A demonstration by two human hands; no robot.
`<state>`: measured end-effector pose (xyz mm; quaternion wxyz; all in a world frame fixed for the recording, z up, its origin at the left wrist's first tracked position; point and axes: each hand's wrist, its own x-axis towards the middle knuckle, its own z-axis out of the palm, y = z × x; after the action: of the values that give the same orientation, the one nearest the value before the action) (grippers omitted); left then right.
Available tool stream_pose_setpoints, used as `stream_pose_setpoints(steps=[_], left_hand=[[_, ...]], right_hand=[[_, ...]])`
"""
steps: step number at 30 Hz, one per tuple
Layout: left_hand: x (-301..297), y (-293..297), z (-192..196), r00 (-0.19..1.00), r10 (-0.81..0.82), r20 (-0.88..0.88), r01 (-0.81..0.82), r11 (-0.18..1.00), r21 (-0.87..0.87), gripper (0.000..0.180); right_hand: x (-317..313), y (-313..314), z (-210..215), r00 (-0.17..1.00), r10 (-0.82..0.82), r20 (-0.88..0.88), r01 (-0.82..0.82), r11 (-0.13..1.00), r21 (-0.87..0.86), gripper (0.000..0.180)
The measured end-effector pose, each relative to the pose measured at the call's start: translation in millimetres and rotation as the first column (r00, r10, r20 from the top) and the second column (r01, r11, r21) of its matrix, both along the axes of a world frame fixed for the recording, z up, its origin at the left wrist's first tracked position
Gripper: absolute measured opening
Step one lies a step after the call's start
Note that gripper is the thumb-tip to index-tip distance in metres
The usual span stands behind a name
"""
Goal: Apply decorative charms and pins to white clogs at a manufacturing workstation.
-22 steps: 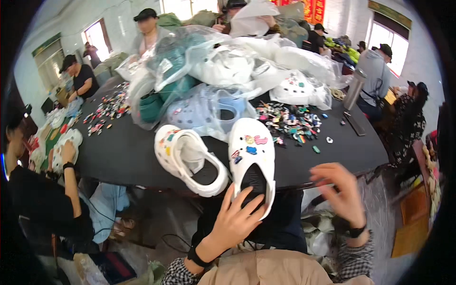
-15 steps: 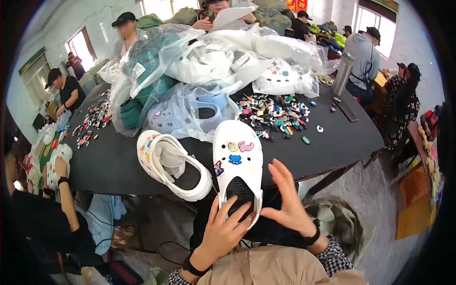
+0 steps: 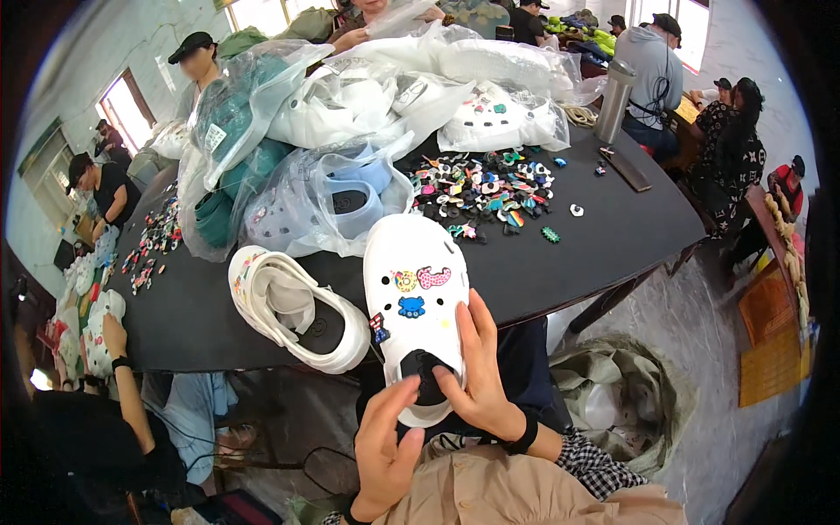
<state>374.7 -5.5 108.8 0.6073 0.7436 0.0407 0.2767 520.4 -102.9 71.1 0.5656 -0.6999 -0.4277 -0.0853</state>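
Observation:
A white clog (image 3: 411,249) with several coloured charms on its top is held over the table's near edge, toe pointing away. My right hand (image 3: 486,385) grips its right side, thumb inside the opening and fingers along the outside. My left hand (image 3: 385,451) is beside the heel with fingers apart and holds nothing; its fingertips are close to the clog's left rim. Left of this clog lies another white clog (image 3: 350,346), with paper stuffed inside and charms at its toe. A heap of small charms (image 3: 490,188) spreads on the table beyond.
Bagged clogs in blue (image 3: 354,192), green (image 3: 214,214) and white (image 3: 499,131) pile up on the dark table (image 3: 577,262). At the right are a steel flask (image 3: 615,101) and a dark flat object (image 3: 626,168). A sack (image 3: 665,411) stands on the floor. A co-worker's hand (image 3: 114,337) touches shoes at left.
My right hand has closed on the clog's right side. My left hand has come out of the opening and moved back toward me. The whole view has shifted slightly.

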Motion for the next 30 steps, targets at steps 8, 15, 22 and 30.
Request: stream_pose_setpoints(steps=[8, 15, 22, 30], left_hand=[[37, -12, 8, 0.979, -0.181, 0.089, 0.196, 0.746, -0.637, 0.069], [70, -24, -9, 0.955, 0.012, 0.296, 0.253, 0.484, -0.838, 0.063], [79, -23, -4, 0.98, 0.062, 0.19, 0.135, 0.495, -0.858, 0.055], [78, -19, -16, 0.977, 0.049, 0.209, 0.182, 0.327, -0.927, 0.044]], right_hand=[[-5, 0, -9, 1.0, 0.001, 0.012, -0.001, 1.0, -0.002, 0.079], [-5, -3, -11, 1.0, -0.005, 0.018, 0.005, 1.0, -0.014, 0.077], [-1, -4, -14, 0.998, -0.005, 0.065, 0.007, 1.0, -0.031, 0.075], [-1, -11, -13, 0.993, -0.003, 0.116, 0.013, 0.996, -0.089, 0.077]])
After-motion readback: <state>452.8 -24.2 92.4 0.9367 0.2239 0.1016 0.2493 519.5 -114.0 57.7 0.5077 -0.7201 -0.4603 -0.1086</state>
